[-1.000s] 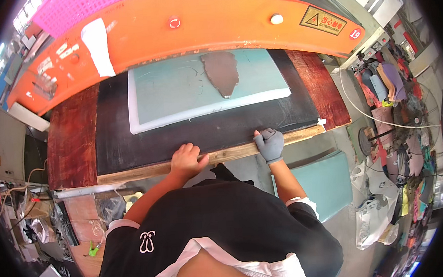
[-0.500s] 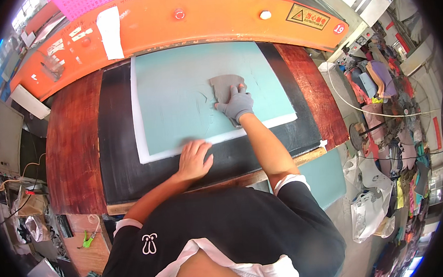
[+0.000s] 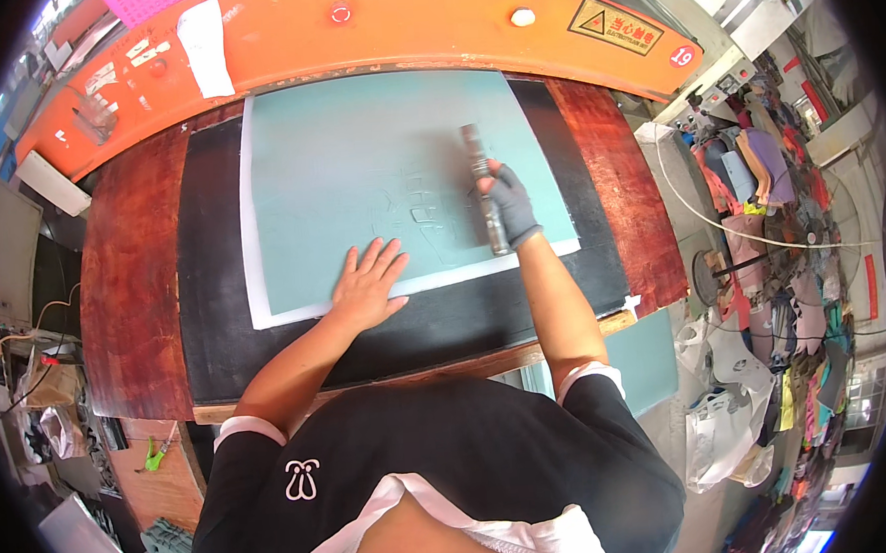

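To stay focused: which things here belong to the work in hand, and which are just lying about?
In use:
right hand, gripping dark piece
left hand, spread on green sheet
black board beneath

Seemingly lying about:
bright green item
pink basket
coloured pieces, right

Remote feed, my notes. Grey floor (image 3: 704, 513) visible right of the red-brown wooden bench (image 3: 134, 303). Pale cabinet (image 3: 6, 259), far left. Right side I log as cluttered: coloured sheet pieces (image 3: 757, 150) crowded together, white cable (image 3: 694, 199) curving past. Upper left rim glares bright; lens blurs detail there.
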Action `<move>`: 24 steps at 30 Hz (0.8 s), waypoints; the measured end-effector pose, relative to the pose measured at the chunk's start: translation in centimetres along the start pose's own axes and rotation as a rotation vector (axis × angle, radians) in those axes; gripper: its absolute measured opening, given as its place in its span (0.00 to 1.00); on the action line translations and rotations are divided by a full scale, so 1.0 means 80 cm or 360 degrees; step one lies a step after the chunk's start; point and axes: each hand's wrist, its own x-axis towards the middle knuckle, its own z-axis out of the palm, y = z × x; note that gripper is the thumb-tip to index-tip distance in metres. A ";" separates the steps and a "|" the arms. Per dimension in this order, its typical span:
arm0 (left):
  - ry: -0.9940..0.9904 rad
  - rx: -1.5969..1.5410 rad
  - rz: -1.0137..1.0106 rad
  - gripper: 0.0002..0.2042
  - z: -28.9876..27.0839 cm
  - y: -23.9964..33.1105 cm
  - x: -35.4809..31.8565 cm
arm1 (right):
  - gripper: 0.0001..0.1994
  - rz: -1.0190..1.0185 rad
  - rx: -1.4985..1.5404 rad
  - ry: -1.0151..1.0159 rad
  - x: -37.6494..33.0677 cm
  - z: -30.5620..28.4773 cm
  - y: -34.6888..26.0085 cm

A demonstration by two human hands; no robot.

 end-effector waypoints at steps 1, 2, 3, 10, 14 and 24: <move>0.0008 -0.0010 -0.0009 0.33 -0.001 0.001 0.000 | 0.32 -0.0058 0.0159 -0.0039 0.002 -0.021 -0.007; 0.0024 -0.0011 -0.0014 0.33 -0.001 0.002 0.001 | 0.32 -0.0037 0.0294 0.0015 0.005 -0.040 -0.013; 0.0033 -0.0007 -0.0017 0.33 -0.002 0.002 0.001 | 0.32 -0.0132 0.0239 0.0012 0.001 -0.059 -0.017; 0.0042 0.0001 -0.0052 0.32 -0.001 0.006 0.002 | 0.36 -0.0230 -0.0708 0.0505 0.017 -0.116 -0.022; 0.0055 0.0019 -0.0050 0.32 -0.001 0.007 0.003 | 0.40 -0.0265 -0.1542 0.0564 0.022 -0.104 -0.017; 0.0090 0.0069 -0.0057 0.33 0.004 0.007 0.004 | 0.41 -0.0029 -0.2282 0.0376 0.007 -0.077 -0.030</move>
